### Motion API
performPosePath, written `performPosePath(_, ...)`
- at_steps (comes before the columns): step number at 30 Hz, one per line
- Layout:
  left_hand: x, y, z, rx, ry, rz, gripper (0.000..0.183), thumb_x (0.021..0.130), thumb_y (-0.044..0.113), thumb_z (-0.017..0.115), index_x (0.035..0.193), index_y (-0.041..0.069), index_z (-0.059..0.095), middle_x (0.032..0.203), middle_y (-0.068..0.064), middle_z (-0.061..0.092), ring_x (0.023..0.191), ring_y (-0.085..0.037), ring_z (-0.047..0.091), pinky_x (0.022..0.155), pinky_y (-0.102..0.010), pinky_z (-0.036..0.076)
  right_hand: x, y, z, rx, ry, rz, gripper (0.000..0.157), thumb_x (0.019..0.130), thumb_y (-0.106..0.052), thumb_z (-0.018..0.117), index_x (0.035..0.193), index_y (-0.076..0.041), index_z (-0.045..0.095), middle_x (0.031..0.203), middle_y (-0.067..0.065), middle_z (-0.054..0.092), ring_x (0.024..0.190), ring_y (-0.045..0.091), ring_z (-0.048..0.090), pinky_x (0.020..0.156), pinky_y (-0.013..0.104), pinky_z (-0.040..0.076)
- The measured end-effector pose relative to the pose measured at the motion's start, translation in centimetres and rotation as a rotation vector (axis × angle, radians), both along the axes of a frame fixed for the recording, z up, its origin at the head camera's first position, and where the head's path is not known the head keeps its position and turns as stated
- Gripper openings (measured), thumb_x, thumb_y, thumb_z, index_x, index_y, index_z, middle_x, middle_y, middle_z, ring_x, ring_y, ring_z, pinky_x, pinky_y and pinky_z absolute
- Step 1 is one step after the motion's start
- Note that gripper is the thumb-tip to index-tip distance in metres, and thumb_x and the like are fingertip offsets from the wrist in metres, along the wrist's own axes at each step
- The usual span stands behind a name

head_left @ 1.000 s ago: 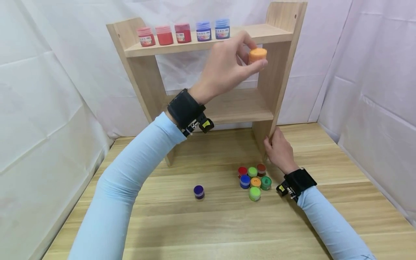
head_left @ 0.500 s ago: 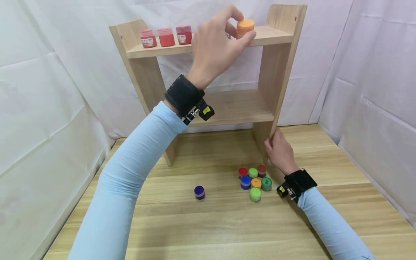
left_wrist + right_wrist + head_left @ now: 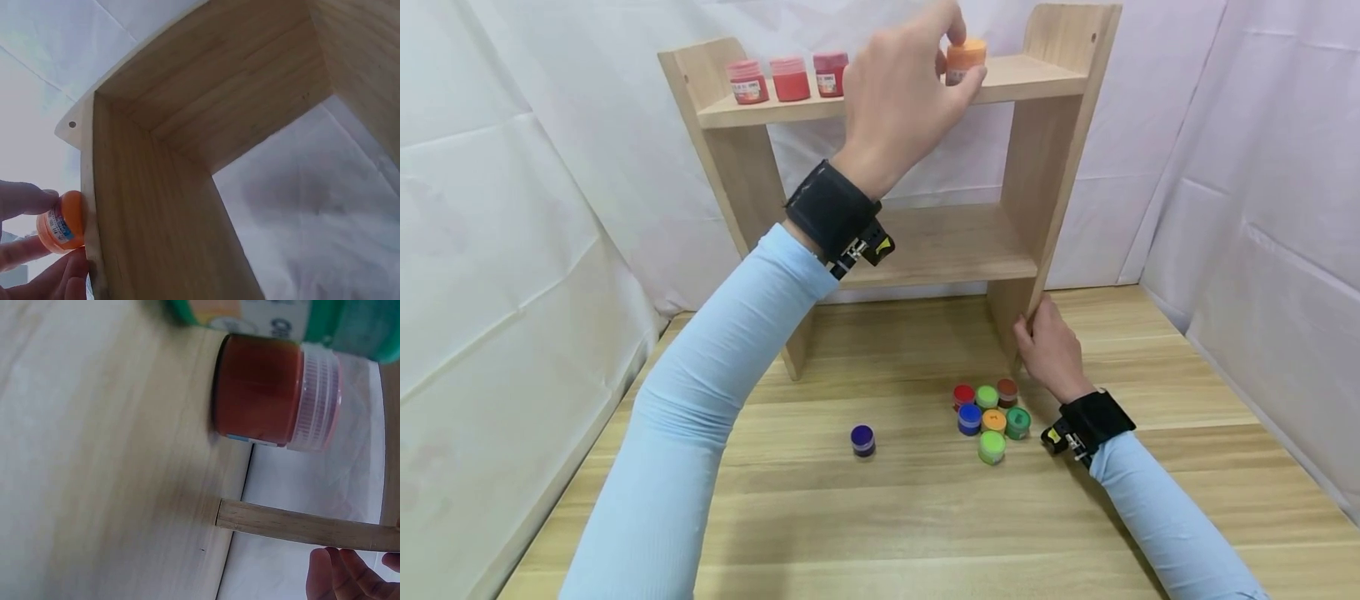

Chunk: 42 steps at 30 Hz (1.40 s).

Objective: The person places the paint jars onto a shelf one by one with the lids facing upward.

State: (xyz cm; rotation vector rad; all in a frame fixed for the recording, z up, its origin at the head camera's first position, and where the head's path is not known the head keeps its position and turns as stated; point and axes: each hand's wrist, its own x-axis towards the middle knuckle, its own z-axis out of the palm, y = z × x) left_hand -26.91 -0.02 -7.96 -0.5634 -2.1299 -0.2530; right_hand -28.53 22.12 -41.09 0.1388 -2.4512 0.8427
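Note:
High at the top board of the wooden shelf, my left hand pinches an orange paint jar between thumb and fingers. In the left wrist view the orange paint jar is upright against the board's front edge, its label showing. Three red-toned paint jars stand in a row to its left; the two blue ones are hidden behind my hand. Low on the right, my right hand grips the shelf's side panel, its fingers along the panel in the right wrist view.
A cluster of several small jars, in red, green, blue, orange and brown, stands on the wooden table near my right hand. One purple jar stands apart to the left. White cloth hangs behind and at both sides.
My left hand has carried the orange paint jar up and left to the top board, covering the blue jars. In the last half second it barely moves. My right hand stays on the panel.

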Motion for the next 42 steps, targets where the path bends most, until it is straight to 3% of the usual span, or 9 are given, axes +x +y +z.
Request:
performPosePath(5, -0.1, 0.0, -0.2, -0.077, 0.038, 0.098, 0.046, 0.093, 0.053, 0.041, 0.120, 0.023, 0.063, 0.093, 0.000, 0.060, 0.078, -0.016, 0.053, 0.058, -0.024, 0.029, 0.0, -0.1, -0.1, -0.002, -0.006, 0.011, 0.048, 0.098, -0.025, 0.040, 0.135, 0.005, 0.034, 0.120, 0.024, 0.048, 0.100, 0.039, 0.056, 0.067, 0.053, 0.049)
performPosePath(13, -0.5, -0.1, -0.2, -0.110, 0.036, 0.120, 0.048, 0.095, 0.048, 0.039, 0.129, 0.022, 0.060, 0.088, -0.001, 0.060, 0.077, -0.016, 0.054, 0.057, -0.024, 0.030, 0.2, -0.1, -0.1, -0.001, -0.003, 0.015, 0.048, 0.098, -0.024, 0.041, 0.135, 0.006, 0.034, 0.121, 0.025, 0.048, 0.100, 0.040, 0.056, 0.067, 0.053, 0.049)
performPosePath(23, -0.4, 0.0, -0.3, -0.106, 0.008, 0.077, 0.042, 0.097, 0.042, 0.041, 0.128, 0.021, 0.060, 0.086, 0.001, 0.062, 0.070, -0.015, 0.048, 0.054, -0.024, 0.027, 0.2, -0.2, 0.2, 0.011, 0.033, 0.013, 0.046, 0.097, -0.023, 0.042, 0.131, 0.007, 0.037, 0.115, 0.024, 0.051, 0.094, 0.040, 0.058, 0.063, 0.053, 0.048)
performPosePath(29, -0.8, 0.0, -0.5, -0.142, -0.033, 0.087, 0.046, 0.096, 0.046, 0.037, 0.132, 0.023, 0.055, 0.075, 0.003, 0.052, 0.059, -0.012, 0.040, 0.051, -0.025, 0.026, 0.3, -0.1, 0.0, 0.010, 0.012, 0.019, 0.047, 0.098, -0.025, 0.041, 0.133, 0.006, 0.035, 0.117, 0.024, 0.050, 0.096, 0.039, 0.057, 0.065, 0.052, 0.049)
performPosePath(37, -0.7, -0.3, -0.9, -0.127, -0.020, 0.069, 0.052, 0.095, 0.049, 0.037, 0.138, 0.022, 0.048, 0.068, 0.002, 0.043, 0.055, -0.012, 0.037, 0.050, -0.025, 0.026, 0.4, 0.0, 0.0, 0.006, 0.003, 0.017, 0.048, 0.098, -0.026, 0.041, 0.134, 0.005, 0.034, 0.118, 0.024, 0.049, 0.097, 0.040, 0.057, 0.066, 0.053, 0.049)
performPosePath(42, 0.2, -1.0, -2.2, -0.089, 0.036, -0.001, 0.047, 0.095, 0.046, 0.038, 0.131, 0.017, 0.048, 0.067, 0.003, 0.045, 0.055, -0.012, 0.040, 0.051, -0.025, 0.027, 0.7, 0.1, 0.2, 0.007, -0.001, 0.020, 0.048, 0.099, -0.025, 0.040, 0.134, 0.006, 0.034, 0.118, 0.024, 0.049, 0.098, 0.040, 0.057, 0.066, 0.053, 0.049)
